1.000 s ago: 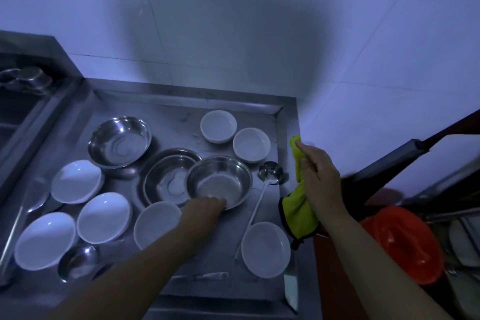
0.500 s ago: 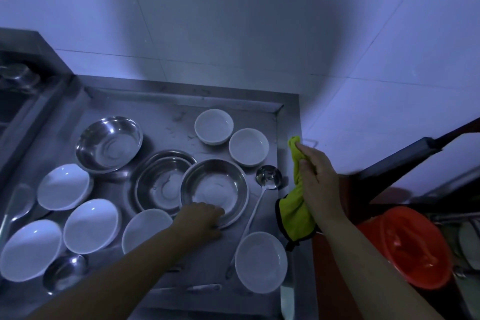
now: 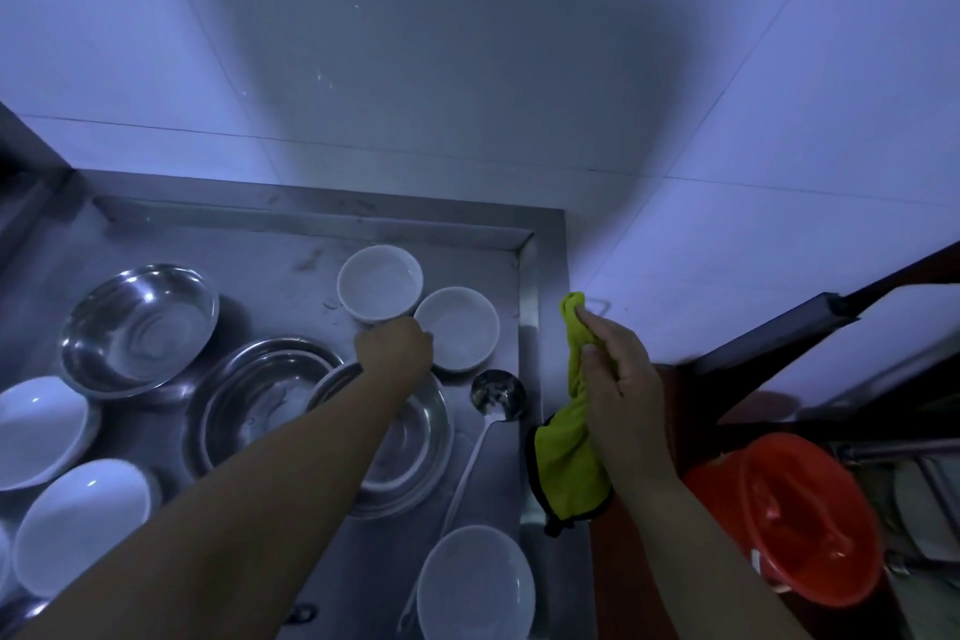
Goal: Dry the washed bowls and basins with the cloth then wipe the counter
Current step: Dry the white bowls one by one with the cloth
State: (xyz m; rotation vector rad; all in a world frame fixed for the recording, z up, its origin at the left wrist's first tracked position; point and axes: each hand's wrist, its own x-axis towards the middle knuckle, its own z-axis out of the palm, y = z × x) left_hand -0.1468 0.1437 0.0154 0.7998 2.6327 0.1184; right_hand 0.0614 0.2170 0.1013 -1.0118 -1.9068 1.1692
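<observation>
left hand (image 3: 395,346) at near rim of small white bowl (image 3: 460,333), grip unclear | right hand (image 3: 618,379) clutching green cloth (image 3: 569,463), right of counter (image 3: 415,229)

Both forearms are bare to the frame edge, and the hands (image 3: 395,348) wear no gloves.

Kitchen: steel counter (image 3: 291,244), tiled wall (image 3: 467,42)

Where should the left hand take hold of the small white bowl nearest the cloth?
Probably at the near-left rim of the small white ceramic bowl, coming from the left, where the left hand already reaches it; it stands upright and open, rim exposed.
</observation>
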